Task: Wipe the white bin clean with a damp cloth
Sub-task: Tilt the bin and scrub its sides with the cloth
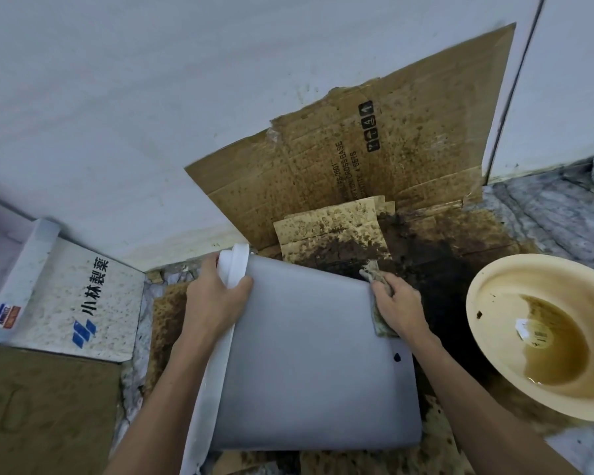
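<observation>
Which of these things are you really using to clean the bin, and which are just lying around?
In use:
white bin, tipped on its side
damp cloth, pressed to the bin's base edge
left hand, gripping the rim
right hand, holding the cloth

Just lying about:
stained cardboard against the wall
cream basin of brown water
white printed box

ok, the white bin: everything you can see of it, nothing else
The white bin is smooth plastic with rounded corners, tipped on its side over stained cardboard, with its rim toward the left. The flat wall that faces up looks mostly clean, except for one small dark spot near its right edge. The left hand grips the rim at the far corner. The right hand presses a dirty cloth on the far right edge.
</observation>
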A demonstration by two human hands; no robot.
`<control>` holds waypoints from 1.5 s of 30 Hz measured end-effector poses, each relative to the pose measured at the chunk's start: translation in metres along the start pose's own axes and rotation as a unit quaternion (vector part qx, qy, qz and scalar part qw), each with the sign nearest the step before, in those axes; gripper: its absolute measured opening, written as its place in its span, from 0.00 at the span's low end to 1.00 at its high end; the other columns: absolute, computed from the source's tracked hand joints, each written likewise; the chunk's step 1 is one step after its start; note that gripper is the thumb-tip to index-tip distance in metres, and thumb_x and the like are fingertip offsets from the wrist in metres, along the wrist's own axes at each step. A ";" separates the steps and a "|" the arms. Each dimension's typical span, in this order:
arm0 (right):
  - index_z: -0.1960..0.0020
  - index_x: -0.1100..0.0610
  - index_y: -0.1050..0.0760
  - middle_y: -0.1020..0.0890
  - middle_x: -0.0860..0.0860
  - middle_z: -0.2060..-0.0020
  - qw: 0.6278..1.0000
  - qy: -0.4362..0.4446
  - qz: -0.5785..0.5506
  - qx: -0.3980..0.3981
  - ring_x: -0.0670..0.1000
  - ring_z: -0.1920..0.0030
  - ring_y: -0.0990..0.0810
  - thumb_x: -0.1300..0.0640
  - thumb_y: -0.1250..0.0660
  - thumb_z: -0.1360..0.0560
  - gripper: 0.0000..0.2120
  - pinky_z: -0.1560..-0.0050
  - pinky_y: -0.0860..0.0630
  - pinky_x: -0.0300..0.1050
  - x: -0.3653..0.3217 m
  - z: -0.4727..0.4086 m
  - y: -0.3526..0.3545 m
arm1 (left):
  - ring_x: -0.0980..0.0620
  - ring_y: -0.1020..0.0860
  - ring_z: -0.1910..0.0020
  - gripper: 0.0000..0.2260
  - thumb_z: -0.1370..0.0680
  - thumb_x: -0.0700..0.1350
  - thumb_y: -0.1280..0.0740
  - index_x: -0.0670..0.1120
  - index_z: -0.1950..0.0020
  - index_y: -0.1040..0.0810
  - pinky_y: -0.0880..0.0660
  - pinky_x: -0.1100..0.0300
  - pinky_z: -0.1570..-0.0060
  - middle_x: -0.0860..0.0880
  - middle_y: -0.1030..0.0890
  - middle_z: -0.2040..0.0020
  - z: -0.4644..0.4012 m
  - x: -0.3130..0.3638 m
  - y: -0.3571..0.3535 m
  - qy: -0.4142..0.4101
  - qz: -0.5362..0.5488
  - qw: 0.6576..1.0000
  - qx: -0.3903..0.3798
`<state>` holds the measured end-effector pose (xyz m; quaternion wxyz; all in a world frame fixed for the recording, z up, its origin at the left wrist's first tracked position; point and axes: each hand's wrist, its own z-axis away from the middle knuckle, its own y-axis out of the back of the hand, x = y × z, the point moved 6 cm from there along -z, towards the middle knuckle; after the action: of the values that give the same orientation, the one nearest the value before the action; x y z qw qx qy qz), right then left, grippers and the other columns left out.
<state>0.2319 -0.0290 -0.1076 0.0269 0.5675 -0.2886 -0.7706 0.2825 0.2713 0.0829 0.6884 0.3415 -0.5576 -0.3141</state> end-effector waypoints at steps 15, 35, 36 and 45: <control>0.27 0.54 0.31 0.30 0.51 0.28 0.978 0.088 -0.099 0.158 0.48 0.28 0.34 0.51 0.41 0.22 0.24 0.28 0.40 0.45 -0.032 0.048 0.066 | 0.47 0.24 0.34 0.33 0.25 0.66 0.32 0.62 0.22 0.39 0.24 0.41 0.38 0.56 0.26 0.27 0.066 0.043 0.022 -0.144 0.087 0.982 0.083; 0.25 0.53 0.34 0.35 0.42 0.28 0.981 0.146 -0.069 0.103 0.42 0.25 0.40 0.55 0.38 0.19 0.22 0.27 0.47 0.34 -0.078 0.123 0.065 | 0.46 0.36 0.30 0.33 0.35 0.75 0.37 0.58 0.36 0.29 0.37 0.53 0.35 0.52 0.36 0.34 0.095 0.062 0.028 -0.152 0.050 0.986 0.043; 0.25 0.53 0.34 0.35 0.41 0.28 0.982 0.150 -0.065 0.095 0.42 0.25 0.40 0.55 0.39 0.19 0.22 0.27 0.47 0.35 -0.081 0.124 0.065 | 0.46 0.37 0.28 0.32 0.34 0.74 0.37 0.58 0.37 0.31 0.37 0.53 0.33 0.52 0.36 0.31 0.095 0.061 0.029 -0.150 0.058 0.986 0.039; 0.25 0.52 0.34 0.34 0.41 0.29 0.986 0.158 -0.019 0.050 0.44 0.25 0.41 0.54 0.39 0.19 0.22 0.27 0.48 0.39 -0.088 0.129 0.059 | 0.46 0.36 0.31 0.36 0.34 0.71 0.35 0.54 0.32 0.32 0.35 0.51 0.35 0.52 0.35 0.34 0.096 0.047 0.041 -0.099 0.040 0.994 0.023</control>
<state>0.1313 0.0078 0.0211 0.0293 0.6885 -0.3079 -0.6560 0.1984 0.2452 0.1563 0.6337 0.3019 -0.6433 -0.3057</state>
